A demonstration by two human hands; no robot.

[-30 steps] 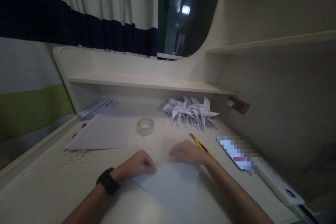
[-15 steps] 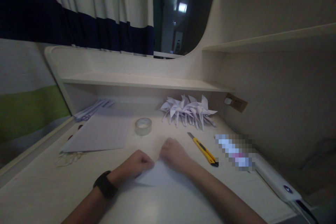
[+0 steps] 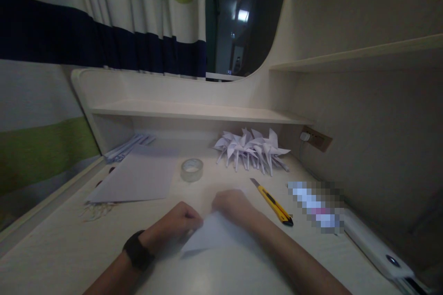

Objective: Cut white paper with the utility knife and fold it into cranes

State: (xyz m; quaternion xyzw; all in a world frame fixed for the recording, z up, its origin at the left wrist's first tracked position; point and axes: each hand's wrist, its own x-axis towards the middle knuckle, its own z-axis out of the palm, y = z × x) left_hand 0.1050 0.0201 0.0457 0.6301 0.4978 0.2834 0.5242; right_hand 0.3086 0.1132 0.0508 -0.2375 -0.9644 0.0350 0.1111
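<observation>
A white sheet of paper lies between my hands at the front of the desk, one edge lifted a little. My left hand, with a black band on its wrist, pinches the paper's left side. My right hand is curled over the far right part of the sheet, its fingers closed and slightly blurred. Beyond them stands a roll of clear tape. To the right lies a yellow utility knife with its blade out.
Several white paper pinwheels are heaped at the back. A stack of white paper lies on the left, with thin pale strands under its near edge. A white power strip runs along the right, near a blurred-out object.
The camera view has shifted slightly, moving the scene down and right. My right hand has moved a little on the paper, and more of the sheet shows between the hands.
</observation>
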